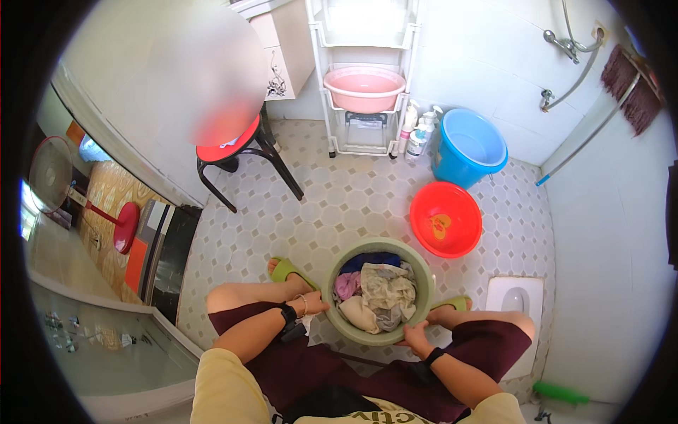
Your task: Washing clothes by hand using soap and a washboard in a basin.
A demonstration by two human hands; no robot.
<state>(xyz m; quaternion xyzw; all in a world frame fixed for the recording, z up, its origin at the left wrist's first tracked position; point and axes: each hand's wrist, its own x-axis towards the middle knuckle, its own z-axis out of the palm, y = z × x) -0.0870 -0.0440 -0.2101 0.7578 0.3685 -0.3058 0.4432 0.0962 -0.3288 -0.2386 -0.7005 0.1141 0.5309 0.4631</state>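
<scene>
Between my knees stands a pale green tub (339,326) holding several crumpled clothes. On top lies a cream-white garment (388,288), with a pink cloth (347,285) at the left and a dark blue cloth (371,262) along the far side. My left hand (311,303) is closed at the tub's left rim. At the near right rim, my right hand (417,339) also grips the tub, its fingertips partly hidden. Both wrists wear black bands.
Beyond the tub at right are a red basin (446,220) and a blue bucket (469,152). Pump bottles (418,136) stand beside a white shelf rack (317,63) with a pink basin (364,88). A red-topped stool (244,143) is far left; a squat toilet (507,291) lies right.
</scene>
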